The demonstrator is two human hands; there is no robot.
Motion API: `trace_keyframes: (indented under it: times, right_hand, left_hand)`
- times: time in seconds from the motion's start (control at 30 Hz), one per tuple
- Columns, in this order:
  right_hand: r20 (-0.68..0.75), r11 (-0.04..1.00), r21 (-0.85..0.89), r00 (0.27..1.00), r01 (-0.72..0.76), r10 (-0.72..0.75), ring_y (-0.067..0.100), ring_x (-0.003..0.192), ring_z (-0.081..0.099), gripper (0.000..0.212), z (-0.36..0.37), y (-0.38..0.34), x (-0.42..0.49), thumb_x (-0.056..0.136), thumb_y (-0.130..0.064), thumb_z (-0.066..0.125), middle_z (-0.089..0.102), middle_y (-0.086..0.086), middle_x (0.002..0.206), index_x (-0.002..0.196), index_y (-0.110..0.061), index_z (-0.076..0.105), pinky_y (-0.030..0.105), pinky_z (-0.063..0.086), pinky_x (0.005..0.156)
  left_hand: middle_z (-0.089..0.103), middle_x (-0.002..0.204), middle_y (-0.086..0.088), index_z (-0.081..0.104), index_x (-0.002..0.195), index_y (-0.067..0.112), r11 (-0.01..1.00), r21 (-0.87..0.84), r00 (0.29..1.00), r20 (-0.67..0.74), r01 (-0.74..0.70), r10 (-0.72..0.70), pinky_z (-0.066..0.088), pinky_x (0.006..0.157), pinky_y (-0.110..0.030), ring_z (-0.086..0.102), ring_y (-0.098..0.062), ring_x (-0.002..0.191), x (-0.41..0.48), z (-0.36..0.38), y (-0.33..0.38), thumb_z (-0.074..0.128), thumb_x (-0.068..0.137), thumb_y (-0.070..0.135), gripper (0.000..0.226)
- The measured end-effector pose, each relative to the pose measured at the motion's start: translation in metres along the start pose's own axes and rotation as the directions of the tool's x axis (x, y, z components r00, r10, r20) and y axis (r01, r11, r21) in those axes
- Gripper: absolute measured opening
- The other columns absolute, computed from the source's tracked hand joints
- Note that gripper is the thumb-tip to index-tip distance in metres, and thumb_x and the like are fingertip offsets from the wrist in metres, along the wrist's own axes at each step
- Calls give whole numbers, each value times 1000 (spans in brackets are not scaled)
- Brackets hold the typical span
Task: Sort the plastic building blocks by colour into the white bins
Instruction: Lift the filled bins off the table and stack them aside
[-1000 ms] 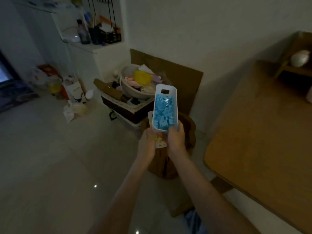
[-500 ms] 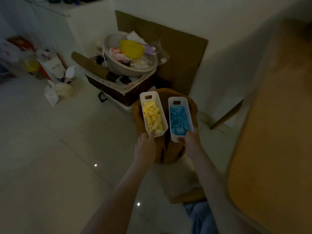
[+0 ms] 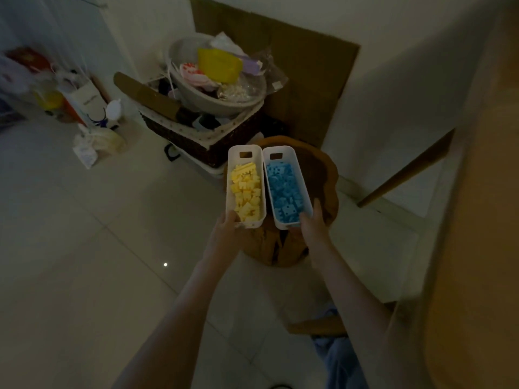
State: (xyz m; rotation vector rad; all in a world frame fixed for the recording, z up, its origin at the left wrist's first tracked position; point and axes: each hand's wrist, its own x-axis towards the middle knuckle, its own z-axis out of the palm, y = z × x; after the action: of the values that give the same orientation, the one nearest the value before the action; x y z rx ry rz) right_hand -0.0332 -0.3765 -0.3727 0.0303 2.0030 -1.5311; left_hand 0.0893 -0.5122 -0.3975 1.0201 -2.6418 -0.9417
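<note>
Stool (image 3: 323, 175); left hand (image 3: 224, 233), right hand (image 3: 313, 228) on bins (image 3: 245, 149)

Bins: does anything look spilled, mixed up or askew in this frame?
Nothing stands out. The left bin holds only yellow blocks, the right bin only blue blocks, none visibly spilled. Both are level and side by side over the wooden stool, with the left hand and right hand gripping their near ends.
</note>
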Motion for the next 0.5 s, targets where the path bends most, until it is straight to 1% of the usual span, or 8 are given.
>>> trace_keyframes:
  times: [0.07,0.1,0.13,0.17,0.23,0.3,0.4,0.5]
  right_hand:
    - [-163,993,-112,985,40,-59,24,134,34,62,5,-1,-8,98,-22,38,27,6,150,151,-21,5,37,35,103]
    - [-236,984,-170,967,58,-97,27,137,29,64,8,-2,-15,97,-24,40,24,8,152,150,-19,5,40,32,107]
    - [-282,970,-232,949,76,-142,28,138,28,64,13,-5,-23,96,-25,42,24,10,152,150,-17,7,42,31,109]
    - [-312,951,-296,933,84,-179,29,137,28,64,17,-7,-30,95,-25,43,25,11,151,149,-14,10,43,31,110]
    - [-317,900,-420,911,114,-263,27,135,30,62,28,-15,-52,94,-24,47,29,11,148,147,-12,16,41,30,109]
    - [-241,870,-446,908,208,-341,26,135,31,60,43,-24,-77,93,-23,49,31,9,147,145,-12,20,38,31,108]
    - [-50,865,-349,915,359,-400,21,127,41,49,68,-43,-115,91,-26,47,44,3,135,138,-18,34,38,38,106]
    - [105,925,-87,926,371,-362,14,106,49,22,76,-73,-157,97,-23,40,51,-6,105,117,-16,47,40,45,97]
  left_hand:
    - [41,133,-21,47,125,0,999,31,1000,-3,-31,31,45,86,-37,49,-41,116,-4,1,6,51,95,15,34]
    - [37,137,-22,48,129,1,1000,8,999,-24,-20,21,44,95,-48,45,-49,120,-9,2,10,42,99,22,37]
    - [35,139,-24,50,130,3,999,5,998,-40,-48,48,39,99,-59,40,-56,122,-11,4,13,32,102,30,42]
    - [31,144,-26,47,134,5,999,16,997,-64,-51,52,32,104,-62,30,-57,129,-17,-1,22,30,102,34,46]
    - [15,154,-21,29,144,6,999,-21,999,-24,36,-36,12,116,-49,5,-42,143,-31,-16,44,41,100,28,51]
    - [14,154,-18,27,142,2,988,-122,992,-78,94,-104,9,118,-47,1,-35,144,-41,-29,57,44,98,16,49]
    - [12,154,-20,33,138,0,948,-291,960,-205,128,-192,25,112,-38,17,-34,142,-54,-60,73,51,94,11,48]
    - [31,142,-20,43,130,1,943,-331,934,-326,36,-150,36,95,-22,41,-29,126,-76,-103,86,54,94,11,40]
